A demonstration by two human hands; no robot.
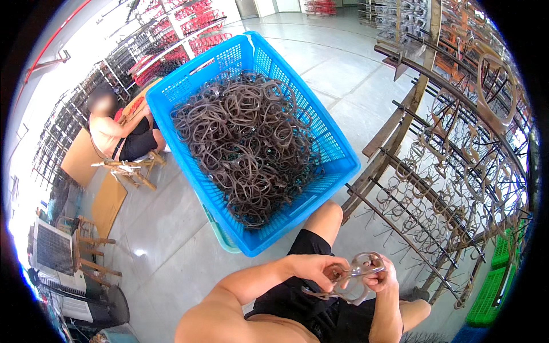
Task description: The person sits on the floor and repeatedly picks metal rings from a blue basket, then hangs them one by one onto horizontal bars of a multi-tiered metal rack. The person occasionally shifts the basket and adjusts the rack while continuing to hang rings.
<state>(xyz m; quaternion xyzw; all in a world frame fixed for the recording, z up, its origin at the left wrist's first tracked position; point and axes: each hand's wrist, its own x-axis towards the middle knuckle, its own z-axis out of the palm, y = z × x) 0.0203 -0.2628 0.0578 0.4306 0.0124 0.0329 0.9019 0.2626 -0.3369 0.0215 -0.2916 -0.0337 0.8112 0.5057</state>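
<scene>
Above my lap, my left hand (320,271) and my right hand (384,276) are close together, both with fingers closed. Between them is a clear brownish eyeglass frame (355,290), gripped from both sides. Its rims overlap, so I cannot tell whether it is one frame or more. Just ahead of my knees stands a blue perforated plastic basket (274,220). A tangled heap of dark translucent eyeglass frames (246,137) fills much of it.
At the right rises a rack (400,114) with rods holding many eyeglass frames. Green crates (486,297) stand low beside it. On the left another person (123,128) sits on a wooden stool (134,168). Behind are more racks (194,34) with red pieces; a grey-white appliance (54,251) stands lower left.
</scene>
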